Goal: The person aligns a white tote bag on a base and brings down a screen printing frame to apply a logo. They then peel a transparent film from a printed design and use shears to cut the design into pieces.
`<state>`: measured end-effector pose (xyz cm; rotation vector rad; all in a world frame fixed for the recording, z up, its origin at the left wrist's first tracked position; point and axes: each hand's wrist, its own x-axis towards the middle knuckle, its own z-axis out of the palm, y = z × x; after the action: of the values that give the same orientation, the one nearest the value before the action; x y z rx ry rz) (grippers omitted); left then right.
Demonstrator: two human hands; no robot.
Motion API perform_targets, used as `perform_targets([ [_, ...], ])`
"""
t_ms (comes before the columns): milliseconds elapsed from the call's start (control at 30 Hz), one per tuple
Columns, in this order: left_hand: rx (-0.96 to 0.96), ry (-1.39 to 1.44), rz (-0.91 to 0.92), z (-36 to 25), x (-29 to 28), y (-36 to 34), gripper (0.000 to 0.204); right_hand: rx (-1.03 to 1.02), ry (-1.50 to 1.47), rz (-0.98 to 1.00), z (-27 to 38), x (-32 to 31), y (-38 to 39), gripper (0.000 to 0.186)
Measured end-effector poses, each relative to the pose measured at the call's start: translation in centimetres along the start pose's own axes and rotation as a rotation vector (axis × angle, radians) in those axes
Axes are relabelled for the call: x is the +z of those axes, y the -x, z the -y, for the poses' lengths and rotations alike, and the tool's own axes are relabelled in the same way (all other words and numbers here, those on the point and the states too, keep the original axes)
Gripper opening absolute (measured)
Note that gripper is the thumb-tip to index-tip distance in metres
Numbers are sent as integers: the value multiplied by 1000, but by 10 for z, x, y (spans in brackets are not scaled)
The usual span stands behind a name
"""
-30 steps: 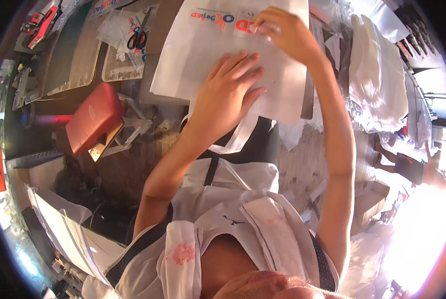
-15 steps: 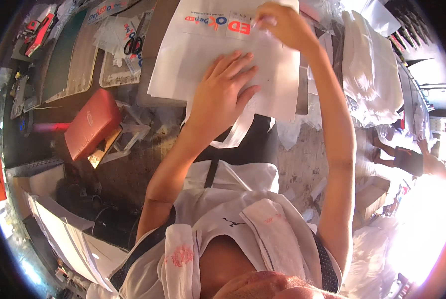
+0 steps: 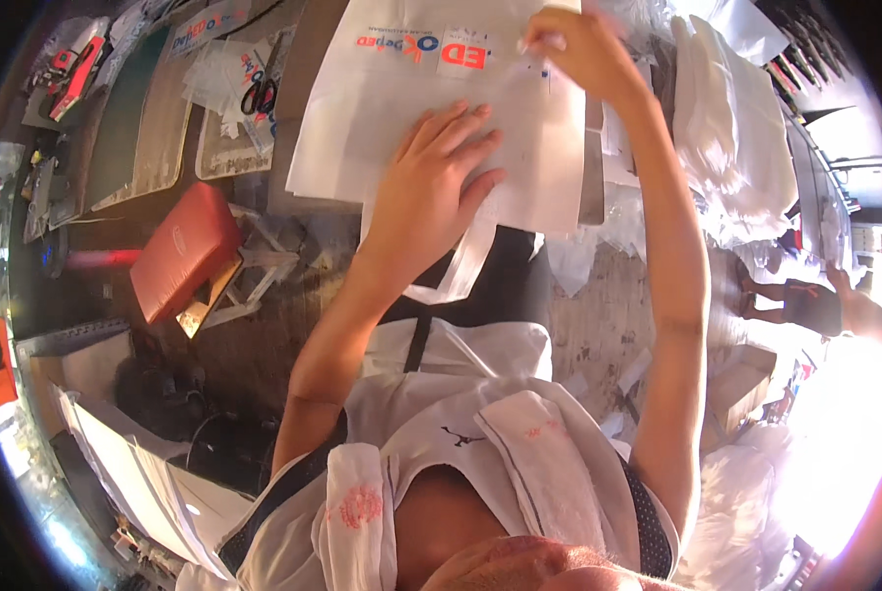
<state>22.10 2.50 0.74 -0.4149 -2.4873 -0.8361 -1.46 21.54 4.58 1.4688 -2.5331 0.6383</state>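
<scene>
A white flat bag (image 3: pixel 352 138) printed with red and blue lettering lies on a board, its strap handle (image 3: pixel 468 264) hanging over the near edge. On the bag's near half rests my left hand (image 3: pixel 441 163), palm down with the fingers spread. My right hand (image 3: pixel 588 49) is over the far right part of the bag. Its fingers are pinched together around something small and whitish that I cannot make out. A small pale rectangular patch (image 3: pixel 463 49) shows over part of the red letters, left of my right hand.
A red padded stool (image 3: pixel 187 251) stands on the left. Black-handled scissors (image 3: pixel 261 96) lie among clear plastic pieces at the far left. Stacked white bags (image 3: pixel 731 128) are on the right, with a cardboard box (image 3: pixel 741 389) nearer. Another person (image 3: pixel 815 307) is at the far right.
My right hand has moved a little to the right across the bag. The bag and my left hand on it sit slightly further left.
</scene>
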Motion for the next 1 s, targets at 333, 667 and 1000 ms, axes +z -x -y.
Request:
perform_targets([
  [333, -2, -23, 12, -1, -1, 3, 34, 106, -266, 35, -3, 0, 14, 14],
  [667, 16, 9, 12, -1, 2, 3, 34, 106, -162, 31, -16, -9, 21, 12],
  [1000, 8, -21, 2, 1, 4, 7, 35, 39, -298, 147, 9, -11, 32, 13],
])
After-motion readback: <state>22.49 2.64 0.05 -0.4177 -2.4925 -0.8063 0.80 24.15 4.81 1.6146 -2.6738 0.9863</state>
